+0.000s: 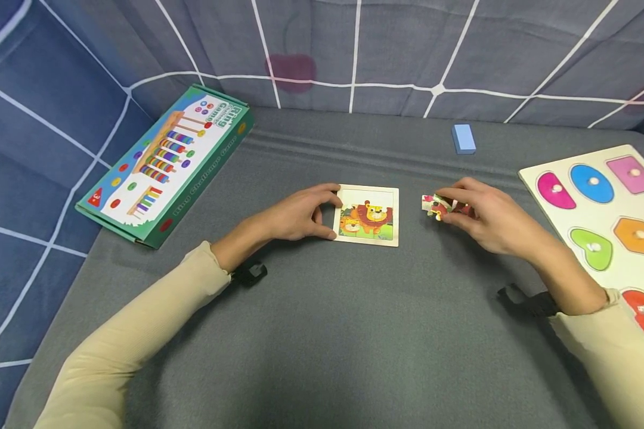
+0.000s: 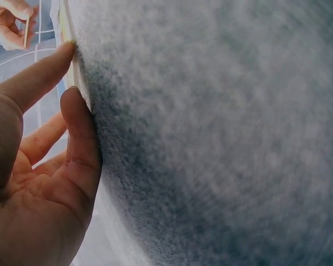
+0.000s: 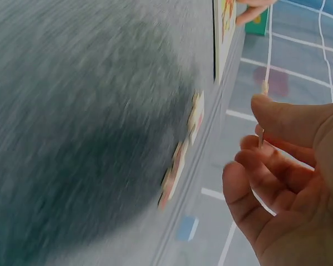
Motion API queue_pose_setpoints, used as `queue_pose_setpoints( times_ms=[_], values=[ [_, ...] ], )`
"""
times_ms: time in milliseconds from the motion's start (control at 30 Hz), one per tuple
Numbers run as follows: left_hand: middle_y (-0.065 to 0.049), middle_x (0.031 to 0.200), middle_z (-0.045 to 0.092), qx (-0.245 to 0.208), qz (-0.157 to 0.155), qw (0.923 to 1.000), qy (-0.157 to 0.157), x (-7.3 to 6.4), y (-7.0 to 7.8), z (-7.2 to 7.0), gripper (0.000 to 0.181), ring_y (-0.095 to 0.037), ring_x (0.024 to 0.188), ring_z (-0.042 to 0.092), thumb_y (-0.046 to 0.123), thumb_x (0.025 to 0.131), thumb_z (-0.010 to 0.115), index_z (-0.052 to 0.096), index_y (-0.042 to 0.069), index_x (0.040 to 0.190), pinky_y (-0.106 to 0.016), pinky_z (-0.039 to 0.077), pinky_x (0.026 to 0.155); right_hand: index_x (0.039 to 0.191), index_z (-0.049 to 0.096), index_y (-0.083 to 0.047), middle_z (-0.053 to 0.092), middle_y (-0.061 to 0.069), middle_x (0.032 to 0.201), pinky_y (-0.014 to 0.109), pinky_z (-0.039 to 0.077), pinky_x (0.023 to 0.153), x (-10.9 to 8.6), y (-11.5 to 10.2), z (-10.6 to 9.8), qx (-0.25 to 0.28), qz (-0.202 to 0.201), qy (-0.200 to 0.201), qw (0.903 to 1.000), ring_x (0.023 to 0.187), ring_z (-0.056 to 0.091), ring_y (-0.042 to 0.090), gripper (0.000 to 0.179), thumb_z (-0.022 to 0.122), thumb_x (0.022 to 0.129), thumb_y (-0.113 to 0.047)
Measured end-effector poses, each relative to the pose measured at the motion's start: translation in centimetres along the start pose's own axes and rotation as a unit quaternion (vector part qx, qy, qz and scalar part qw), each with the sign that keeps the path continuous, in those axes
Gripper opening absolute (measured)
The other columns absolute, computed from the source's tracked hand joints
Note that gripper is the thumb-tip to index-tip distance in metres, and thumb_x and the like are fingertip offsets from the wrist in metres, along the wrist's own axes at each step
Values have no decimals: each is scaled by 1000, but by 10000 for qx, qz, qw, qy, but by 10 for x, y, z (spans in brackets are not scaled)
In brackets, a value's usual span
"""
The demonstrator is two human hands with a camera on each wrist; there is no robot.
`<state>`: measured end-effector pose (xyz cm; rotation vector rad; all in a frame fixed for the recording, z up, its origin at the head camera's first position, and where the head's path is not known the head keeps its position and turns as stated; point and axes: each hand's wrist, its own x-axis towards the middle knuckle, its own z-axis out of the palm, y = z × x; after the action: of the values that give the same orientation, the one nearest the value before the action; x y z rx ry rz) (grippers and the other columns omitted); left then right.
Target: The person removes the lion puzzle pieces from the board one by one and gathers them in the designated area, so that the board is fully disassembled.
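Observation:
A small square jigsaw board (image 1: 367,245) with a lion and a cub pictured in it lies flat on the table; its upper strip is pale. At its left edge my left hand (image 1: 302,213) holds it, fingertips near the upper corner and thumb at the lower one. To the right of the board, my right hand (image 1: 485,215) pinches a thin jigsaw piece (image 3: 265,87) between thumb and fingers, seen edge-on and raised off the table in the right wrist view. Below that hand lie loose jigsaw pieces (image 3: 176,172), partly hidden by the fingers in the head view.
A green ring game box (image 1: 163,167) lies at the back left. At the back right is a blue block (image 1: 464,139). A wooden peg puzzle (image 1: 603,208) with coloured shapes lies at the right, beside my right forearm. Behind the table hangs a checked cloth (image 1: 397,53).

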<state>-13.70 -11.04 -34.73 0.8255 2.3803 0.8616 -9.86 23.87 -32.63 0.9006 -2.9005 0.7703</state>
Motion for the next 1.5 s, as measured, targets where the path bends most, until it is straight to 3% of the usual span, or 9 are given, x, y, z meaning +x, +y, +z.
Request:
queue_pose_setpoints(
  times_ms=[367,567,767,967,1167,1500],
  values=[
    [-11,156,31,-15,32,10000,-8,0,-1,-1,53,-11,73,60,19,84,81,57,4,128,-30,46,76,123,67,-6,62,-2,102,27,42,69,-25,24,-12,-296,330,-103,9990,84,56,14,40,76,84,1],
    [-11,156,31,-55,57,10000,-32,0,-1,0,53,-11,73,60,20,84,81,57,4,128,-29,46,76,125,63,-1,63,11,107,45,44,72,-34,35,-17,-541,758,-498,9944,87,59,24,42,74,85,2],
    [-11,156,31,-56,49,10000,-10,0,-1,0,53,-11,73,59,19,84,81,57,3,129,-29,46,75,120,64,5,63,19,106,54,45,78,-41,48,-20,-1070,658,-560,9905,91,60,34,40,75,81,4],
    [-11,155,32,-46,80,10000,23,0,-1,0,53,-11,73,59,19,84,82,58,3,128,-30,45,77,120,64,5,61,21,107,56,44,78,-43,57,-20,-1059,684,-544,9905,93,59,36,39,74,82,4],
    [-11,156,32,-35,87,10000,5,1,-1,0,53,-11,73,59,19,84,82,57,3,128,-30,45,78,126,62,4,58,24,110,53,44,74,-39,60,-17,-996,919,-789,9876,94,57,37,41,72,86,2],
    [-12,155,32,-85,119,9999,38,1,-1,0,52,-11,73,59,17,83,82,58,3,127,-30,46,77,124,63,5,58,22,104,47,42,67,-35,59,-15,-1070,910,-746,9873,85,56,32,37,70,88,1]
  ],
)
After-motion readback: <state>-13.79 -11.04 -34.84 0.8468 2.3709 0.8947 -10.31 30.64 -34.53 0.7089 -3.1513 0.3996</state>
